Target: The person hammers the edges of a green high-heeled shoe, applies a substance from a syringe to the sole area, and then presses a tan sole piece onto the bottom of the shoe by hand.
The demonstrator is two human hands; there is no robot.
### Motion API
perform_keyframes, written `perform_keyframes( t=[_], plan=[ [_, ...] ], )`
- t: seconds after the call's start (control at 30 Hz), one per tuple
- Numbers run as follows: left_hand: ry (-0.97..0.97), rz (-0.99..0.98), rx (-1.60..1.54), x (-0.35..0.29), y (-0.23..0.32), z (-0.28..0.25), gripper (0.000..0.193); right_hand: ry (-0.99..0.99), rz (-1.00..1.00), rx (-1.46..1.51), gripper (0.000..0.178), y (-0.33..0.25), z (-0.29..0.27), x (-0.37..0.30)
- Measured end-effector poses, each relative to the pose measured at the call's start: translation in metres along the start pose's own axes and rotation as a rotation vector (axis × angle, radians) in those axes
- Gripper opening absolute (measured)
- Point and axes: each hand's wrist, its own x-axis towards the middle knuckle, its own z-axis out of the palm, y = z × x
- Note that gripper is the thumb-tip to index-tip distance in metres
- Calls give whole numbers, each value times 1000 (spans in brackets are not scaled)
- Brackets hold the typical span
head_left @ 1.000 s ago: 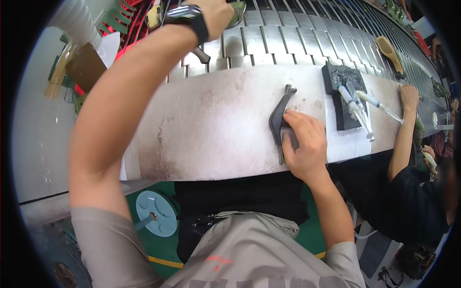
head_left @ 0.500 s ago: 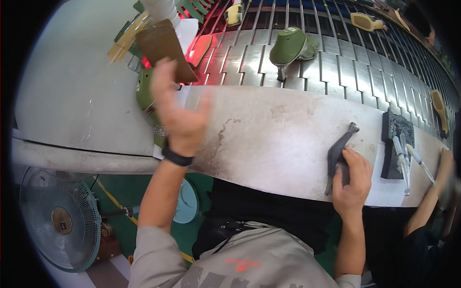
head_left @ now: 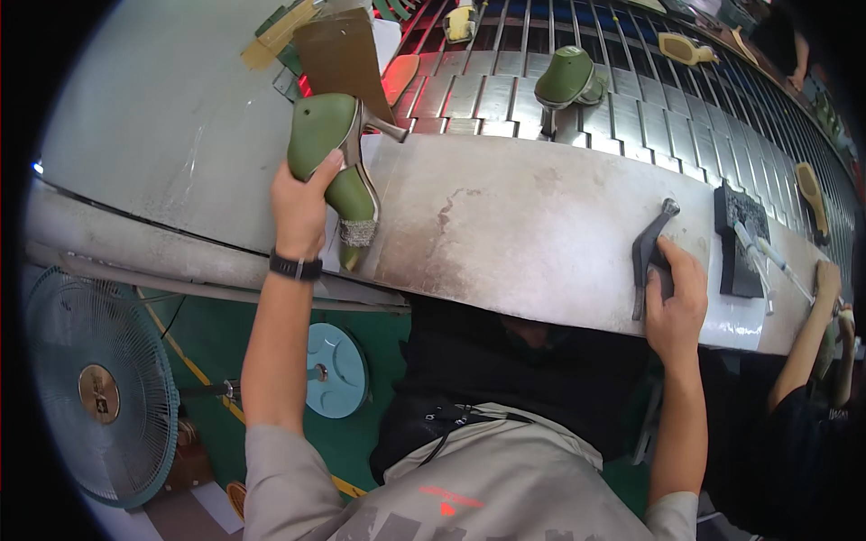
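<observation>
My left hand (head_left: 302,203) grips a green high-heeled shoe (head_left: 329,135) at the left of the bench. Its thumb presses on the shoe's side and the other fingers are mostly hidden behind it. The shoe lies tilted, heel to the right, with a sparkling band and the green toe end toward me. At the right, my right hand (head_left: 678,293) is closed round the lower part of a dark grey hand tool (head_left: 646,248) with a rounded metal head. The tool rests on the pale bench top (head_left: 514,225).
Behind the bench runs a metal slat conveyor (head_left: 505,95) carrying another green shoe (head_left: 568,77) and tan soles. A brown board (head_left: 338,63) stands at the back left. A dark block (head_left: 741,239) with syringes lies right, near a co-worker's arm (head_left: 798,361). A fan (head_left: 99,392) stands lower left.
My left hand has come down from beside the brown board and taken hold of the green shoe, now turned and in plain view. My right hand stays on the tool.
</observation>
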Motion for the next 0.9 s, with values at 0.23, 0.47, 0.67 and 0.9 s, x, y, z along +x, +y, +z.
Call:
perform_keyframes(
  t=[0.23,0.47,0.67,0.9],
  plan=[
    [-255,-657,-642,-187,34,48,46,-24,27,-37,46,-6,2,4],
    [-405,-1034,-869,-267,21,78,44,-14,-77,-89,46,6,11,5],
    [-527,-1031,-995,-278,14,85,56,-74,-145,-235,45,-6,0,2],
    [-493,-1044,-967,-281,16,91,63,-212,35,278,37,-62,-66,-54]
  ],
)
